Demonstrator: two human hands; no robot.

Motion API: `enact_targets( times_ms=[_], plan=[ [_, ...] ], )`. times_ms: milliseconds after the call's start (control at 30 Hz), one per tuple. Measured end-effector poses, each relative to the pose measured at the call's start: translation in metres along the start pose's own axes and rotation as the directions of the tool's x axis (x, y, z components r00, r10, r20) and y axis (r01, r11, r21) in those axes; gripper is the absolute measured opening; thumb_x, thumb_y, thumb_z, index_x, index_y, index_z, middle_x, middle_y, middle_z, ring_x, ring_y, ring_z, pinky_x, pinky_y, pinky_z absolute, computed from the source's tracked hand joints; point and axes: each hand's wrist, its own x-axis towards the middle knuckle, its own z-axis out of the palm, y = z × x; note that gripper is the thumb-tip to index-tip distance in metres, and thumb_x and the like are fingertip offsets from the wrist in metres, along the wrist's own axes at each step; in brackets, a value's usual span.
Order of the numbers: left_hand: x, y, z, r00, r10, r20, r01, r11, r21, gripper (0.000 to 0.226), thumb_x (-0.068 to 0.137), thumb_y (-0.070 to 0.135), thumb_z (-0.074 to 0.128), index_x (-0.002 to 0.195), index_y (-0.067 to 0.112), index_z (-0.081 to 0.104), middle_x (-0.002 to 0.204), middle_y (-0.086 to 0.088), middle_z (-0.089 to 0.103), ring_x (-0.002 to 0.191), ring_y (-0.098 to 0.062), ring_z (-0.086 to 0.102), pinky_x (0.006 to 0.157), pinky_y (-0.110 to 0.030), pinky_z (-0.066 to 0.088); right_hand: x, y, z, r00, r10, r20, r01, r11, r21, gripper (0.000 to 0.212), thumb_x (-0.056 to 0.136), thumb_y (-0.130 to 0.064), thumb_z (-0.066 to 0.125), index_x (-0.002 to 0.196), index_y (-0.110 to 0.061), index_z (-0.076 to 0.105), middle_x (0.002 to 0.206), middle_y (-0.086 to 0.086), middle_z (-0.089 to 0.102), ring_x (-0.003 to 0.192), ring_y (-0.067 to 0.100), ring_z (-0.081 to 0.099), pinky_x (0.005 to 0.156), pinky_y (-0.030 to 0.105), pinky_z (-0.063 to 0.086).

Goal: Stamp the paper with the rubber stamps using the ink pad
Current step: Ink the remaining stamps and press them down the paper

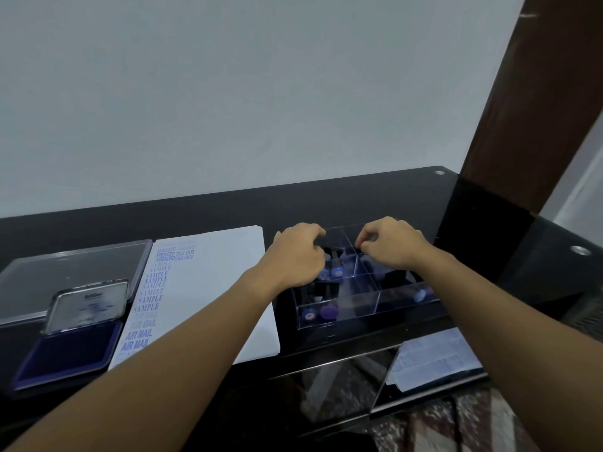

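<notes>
- Head view: both hands reach into the clear divided tray (359,309) at the right of the counter (359,197), probably to choose the next stamp; the left hand (300,252) curls over its far-left compartment, the right hand (388,244) over a far divider.
- The fingertips are hidden, so I cannot tell whether either grip is clenched on a stamp or empty.
- The rubber stamps (328,311) lie on their sides in the tray, blue and purple ends facing near.
- The paper (215,275) lies just left of the tray, with AMENDED, SAMPLE and AIR MAIL stamped down its left edge; the ink pad (71,350) sits open at near left, beside that edge.
- The left forearm covers part of the paper; the stamp faces are unreadable.
</notes>
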Motion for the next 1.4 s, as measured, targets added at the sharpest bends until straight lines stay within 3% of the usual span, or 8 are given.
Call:
enact_targets(
  times_ms=[500, 600, 700, 867, 1000, 1200, 1267, 1400],
  plan=[
    [0.002, -0.012, -0.006, 0.994, -0.017, -0.107, 0.011, 0.998, -0.057, 0.045, 0.099, 0.012, 0.042, 0.142, 0.017, 0.051, 0.148, 0.001, 0.05, 0.138, -0.019, 0.043, 0.114, -0.036, 0.036, 0.003, -0.001, 0.001, 0.997, -0.022, 0.071, 0.027, 0.997, -0.067, 0.029, 0.096, -0.028, 0.045, 0.095, -0.034, 0.074, 0.104, -0.012, 0.072, 0.1, 0.017, 0.059, 0.102, 0.047, 0.043],
    [-0.001, -0.01, -0.007, 0.994, -0.005, -0.106, -0.002, 0.998, -0.068, 0.044, 0.099, 0.016, 0.044, 0.143, 0.018, 0.05, 0.148, 0.002, 0.05, 0.137, -0.018, 0.044, 0.114, -0.036, 0.036, 0.002, 0.005, -0.009, 1.0, -0.028, 0.006, 0.028, 0.999, 0.043, 0.027, 0.095, -0.024, 0.048, 0.093, -0.028, 0.074, 0.101, -0.007, 0.072, 0.095, 0.017, 0.065, 0.091, 0.041, 0.054],
    [-0.002, -0.003, -0.008, 0.994, 0.014, -0.105, -0.023, 0.996, -0.083, 0.045, 0.099, 0.02, 0.046, 0.143, 0.02, 0.05, 0.148, 0.003, 0.049, 0.138, -0.019, 0.043, 0.115, -0.04, 0.037, -0.003, 0.012, -0.029, 0.997, -0.023, -0.074, 0.029, 0.996, 0.083, 0.026, 0.095, -0.018, 0.049, 0.095, -0.019, 0.075, 0.092, -0.004, 0.073, 0.082, 0.013, 0.066, 0.072, 0.028, 0.052],
    [-0.008, 0.024, 0.002, 0.993, 0.094, -0.066, -0.099, 0.992, -0.075, 0.045, 0.099, 0.022, 0.047, 0.144, 0.018, 0.049, 0.149, 0.002, 0.048, 0.137, -0.019, 0.043, 0.114, -0.039, 0.037, -0.018, 0.028, -0.046, 0.997, 0.046, -0.065, -0.042, 0.997, 0.062, 0.024, 0.089, -0.018, 0.055, 0.075, -0.019, 0.074, 0.076, -0.003, 0.073, 0.079, 0.014, 0.067, 0.068, 0.027, 0.051],
    [-0.013, 0.043, 0.019, 0.986, 0.165, 0.008, -0.165, 0.986, -0.032, 0.043, 0.098, 0.023, 0.048, 0.141, 0.014, 0.051, 0.147, -0.003, 0.049, 0.134, -0.022, 0.045, 0.113, -0.045, 0.036, -0.033, 0.031, -0.044, 0.991, 0.12, 0.06, -0.118, 0.992, -0.044, 0.023, 0.088, -0.016, 0.059, 0.073, -0.014, 0.077, 0.063, -0.001, 0.073, 0.074, 0.017, 0.07, 0.074, 0.033, 0.058],
    [-0.021, 0.05, 0.034, 0.982, 0.177, 0.058, -0.18, 0.983, 0.04, 0.042, 0.1, 0.028, 0.047, 0.14, 0.015, 0.05, 0.148, -0.002, 0.048, 0.134, -0.022, 0.043, 0.113, -0.046, 0.035, -0.041, 0.019, -0.028, 0.982, 0.169, 0.08, -0.146, 0.961, -0.234, 0.007, 0.079, -0.018, 0.067, 0.076, -0.014, 0.063, 0.076, 0.007, 0.068, 0.071, 0.024, 0.069, 0.069, 0.038, 0.061],
    [-0.023, 0.049, 0.034, 0.983, 0.174, 0.049, -0.176, 0.983, 0.042, 0.04, 0.099, 0.027, 0.048, 0.137, 0.015, 0.052, 0.144, -0.001, 0.05, 0.132, -0.022, 0.045, 0.112, -0.046, 0.036, -0.045, 0.012, -0.025, 0.983, 0.17, 0.069, -0.139, 0.935, -0.325, 0.015, 0.083, -0.023, 0.068, 0.082, -0.017, 0.055, 0.079, 0.005, 0.063, 0.072, 0.022, 0.066, 0.063, 0.034, 0.056],
    [-0.024, 0.044, 0.029, 0.986, 0.167, 0.028, -0.167, 0.986, 0.024, 0.034, 0.098, 0.026, 0.05, 0.13, 0.016, 0.056, 0.135, -0.001, 0.055, 0.123, -0.021, 0.049, 0.109, -0.047, 0.04, -0.049, 0.001, -0.022, 0.973, 0.219, 0.075, -0.174, 0.906, -0.385, 0.029, 0.085, -0.026, 0.07, 0.109, -0.016, 0.058, 0.083, 0.005, 0.067, 0.065, 0.017, 0.065, 0.055, 0.028, 0.049]
  ],
)
